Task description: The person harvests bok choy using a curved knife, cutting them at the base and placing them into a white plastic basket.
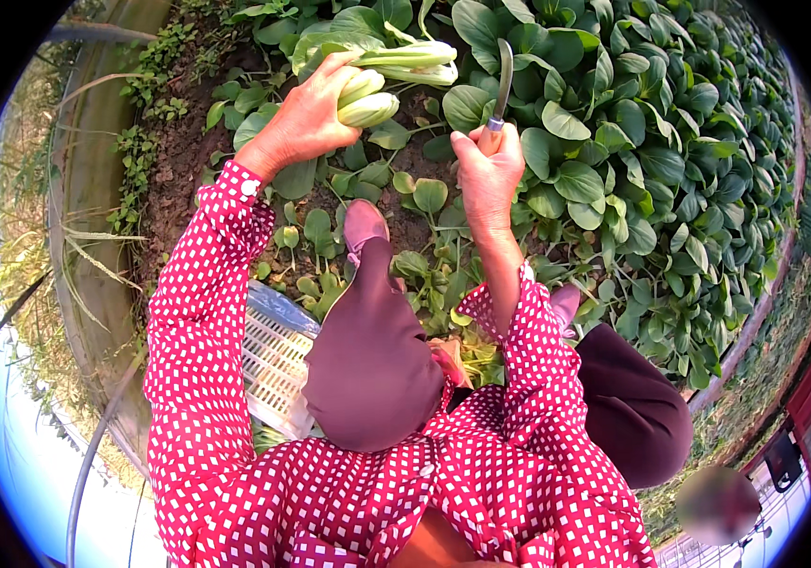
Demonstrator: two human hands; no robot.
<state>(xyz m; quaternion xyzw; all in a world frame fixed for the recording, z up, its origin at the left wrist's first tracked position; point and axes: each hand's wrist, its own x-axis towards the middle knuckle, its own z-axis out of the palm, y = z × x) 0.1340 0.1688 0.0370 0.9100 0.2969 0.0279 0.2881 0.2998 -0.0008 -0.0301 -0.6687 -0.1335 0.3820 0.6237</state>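
My left hand [309, 113] grips several cut heads of leafy greens [370, 106], like bok choy, by their leaves and stems. Their pale green stem bases point right, toward the middle of the view. My right hand [489, 167] is closed around the wooden handle of a small curved sickle knife [505, 82]. Its metal blade points up and away from me, beside standing green leaves and apart from the held bunch. Between my hands, low plants and bare soil show.
A dense bed of leafy greens [654, 149] fills the right side. A white plastic crate [274, 362] with a blue edge lies beside my left leg. A pale curved border [93, 177] runs along the left. My shoes stand among small plants.
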